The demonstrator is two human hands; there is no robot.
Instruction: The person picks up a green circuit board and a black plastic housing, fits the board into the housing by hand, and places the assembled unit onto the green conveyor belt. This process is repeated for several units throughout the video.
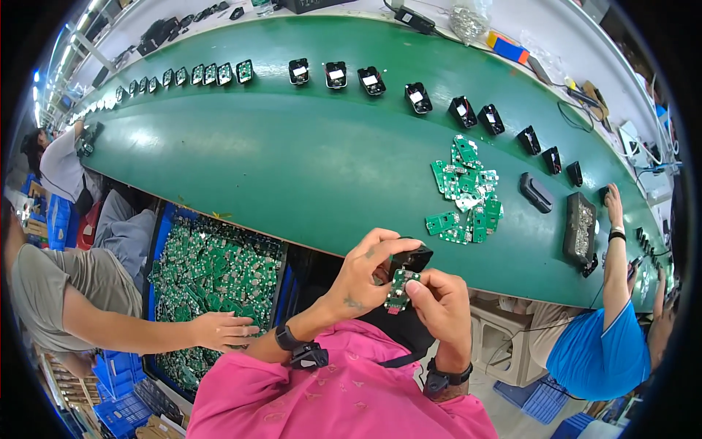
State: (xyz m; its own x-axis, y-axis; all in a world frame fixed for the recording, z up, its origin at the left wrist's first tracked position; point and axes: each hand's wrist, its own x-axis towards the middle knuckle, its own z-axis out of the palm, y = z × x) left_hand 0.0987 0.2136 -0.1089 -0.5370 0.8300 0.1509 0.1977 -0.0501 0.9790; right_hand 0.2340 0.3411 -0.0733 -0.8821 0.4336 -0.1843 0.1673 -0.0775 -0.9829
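Observation:
Near the table's front edge, my left hand (363, 276) is closed around a black plastic housing (414, 257). Between the thumb and fingers of my right hand (444, 301) is a small green circuit board (399, 288), held right up against the housing's near side. A pinkish-red part shows at the board's lower end. Whether the board touches the housing inside cannot be made out. Just beyond my hands, a loose pile of green circuit boards (468, 192) lies on the green table (292, 161).
Black housings (336, 74) stand in a curved row along the far side. A black case (537, 193) and a dark tray of small metal parts (580, 228) lie right. At left, a co-worker's hand (223, 331) reaches over a bin of boards (212, 271). Another person's arm (616, 252) reaches in at right.

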